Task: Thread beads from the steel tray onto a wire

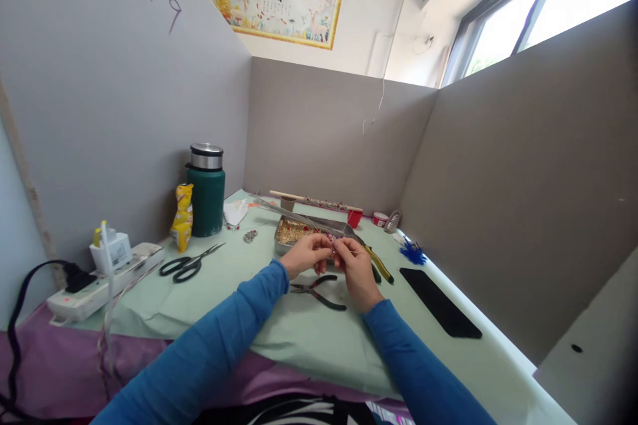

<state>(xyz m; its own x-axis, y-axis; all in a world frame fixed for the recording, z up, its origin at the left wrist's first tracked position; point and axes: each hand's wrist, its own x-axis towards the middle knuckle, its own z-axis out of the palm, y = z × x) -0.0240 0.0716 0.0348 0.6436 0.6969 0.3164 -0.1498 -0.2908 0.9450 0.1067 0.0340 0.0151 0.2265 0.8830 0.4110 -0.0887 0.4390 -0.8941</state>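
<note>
My left hand [305, 255] and my right hand [357, 271] meet above the table, fingertips pinched together. Between them is a small red-beaded piece [331, 237], mostly covered by the fingers, so its exact form is hard to make out. Just behind the hands sits a metal tray [283, 248] with gold-coloured beads in it. Long thin wires [299, 214] stretch across the tray's far side. Below the hands lie pliers [326, 299] with red and black handles, their jaws pointing left. Beside my right hand rest yellow-and-green-handled pliers [381, 267].
Black scissors [185, 270], a green flask [206, 202], a yellow packet [182, 218] and a power strip [82, 303] stand or lie left. At the back, a beaded stick [326, 203] spans small cups. On the right are a blue tassel [413, 252] and a flat black object [440, 303].
</note>
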